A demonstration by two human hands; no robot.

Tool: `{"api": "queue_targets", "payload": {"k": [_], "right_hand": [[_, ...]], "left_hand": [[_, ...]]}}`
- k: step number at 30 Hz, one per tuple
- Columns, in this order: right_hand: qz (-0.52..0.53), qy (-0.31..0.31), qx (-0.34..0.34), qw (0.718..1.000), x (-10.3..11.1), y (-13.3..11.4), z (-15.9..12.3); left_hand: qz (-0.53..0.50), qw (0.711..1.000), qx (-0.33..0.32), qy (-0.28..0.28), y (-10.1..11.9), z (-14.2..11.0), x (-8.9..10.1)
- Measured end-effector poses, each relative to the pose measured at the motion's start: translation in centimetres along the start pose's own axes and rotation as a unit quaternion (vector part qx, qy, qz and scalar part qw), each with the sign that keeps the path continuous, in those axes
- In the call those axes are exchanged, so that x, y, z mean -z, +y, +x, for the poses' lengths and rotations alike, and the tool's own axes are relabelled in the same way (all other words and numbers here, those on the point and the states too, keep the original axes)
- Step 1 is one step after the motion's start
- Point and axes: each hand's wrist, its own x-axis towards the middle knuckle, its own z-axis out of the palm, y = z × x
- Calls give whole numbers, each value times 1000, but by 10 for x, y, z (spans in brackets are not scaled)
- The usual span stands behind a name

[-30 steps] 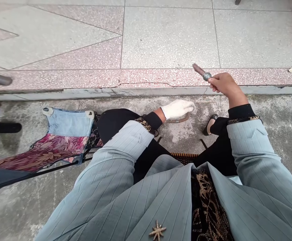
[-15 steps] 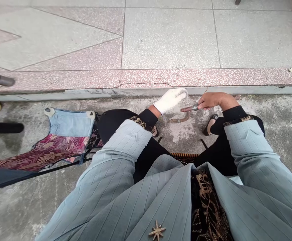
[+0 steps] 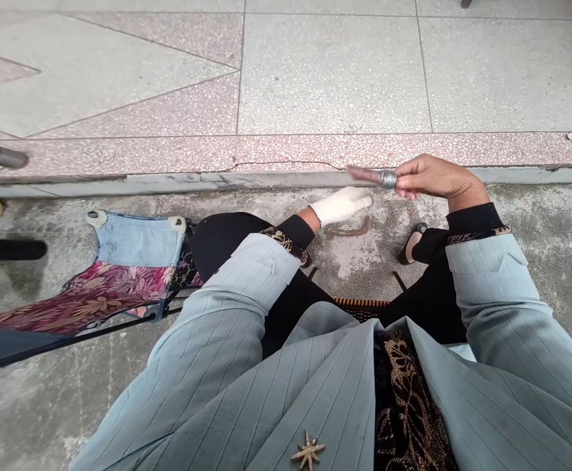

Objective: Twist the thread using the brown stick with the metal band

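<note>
My left hand (image 3: 349,203), in a white glove, is low in front of my left knee with its fingers curled closed. What they hold, if anything, is hidden. Just below the glove shows a curved brown rod-like piece (image 3: 349,231); whether the hand touches it I cannot tell. My right hand (image 3: 436,176) is bare and higher up, by the step edge. Its fingers pinch a reddish-brown stick (image 3: 364,174) wound with silver wire (image 3: 388,179). The stick's far end points left above the gloved hand and is smeared by motion.
A pinkish terrazzo step (image 3: 286,152) with a cracked edge runs across in front of me. To the left stands a folding seat of denim and patterned cloth (image 3: 133,239). A dark cylinder (image 3: 5,157) lies on the step. My shoe (image 3: 411,243) is on the concrete ground.
My right hand has risen and shifted right, lifting the wire-wound stick. My left hand has dropped slightly and moved a little right. The curved piece has shifted a little left.
</note>
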Motion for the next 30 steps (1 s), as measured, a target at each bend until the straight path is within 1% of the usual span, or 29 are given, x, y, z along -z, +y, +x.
{"api": "queue_targets", "payload": {"k": [2, 3, 5, 7, 9, 10, 12, 15, 19, 22, 24, 26, 30], "right_hand": [[-8, 93, -15, 996, 4, 3, -1], [-21, 130, -32, 991, 5, 6, 1], [-65, 187, -78, 977, 7, 11, 7], [-132, 220, -122, 959, 7, 16, 14], [-207, 219, -157, 941, 6, 21, 22], [-241, 204, -172, 933, 5, 22, 26], [-291, 153, -198, 924, 3, 25, 31], [-313, 49, -211, 925, -4, 29, 35], [-264, -101, -191, 940, -14, 30, 36], [-217, -194, -160, 943, -21, 29, 37], [-185, -238, -147, 942, -24, 29, 38], [-146, -268, -137, 942, -26, 28, 38], [-82, -296, -100, 947, -25, 22, 34]], "left_hand": [[28, 998, -21, -48, 5, -2, -8], [42, 997, -33, -61, 8, -3, -10], [65, 995, -44, -67, 13, -4, -13], [81, 993, -45, -70, 14, -4, -13], [103, 991, -48, -72, 15, -4, -12], [120, 989, -47, -72, 15, -5, -10], [156, 985, -35, -65, 17, -6, -6], [184, 982, -7, -33, 20, -9, 3], [181, 983, -7, -1, 22, -12, 16], [173, 985, -27, 0, 20, -12, 19], [159, 987, -36, -5, 19, -11, 19], [137, 990, -41, -7, 18, -11, 18], [93, 995, -47, -5, 18, -10, 19]]}}
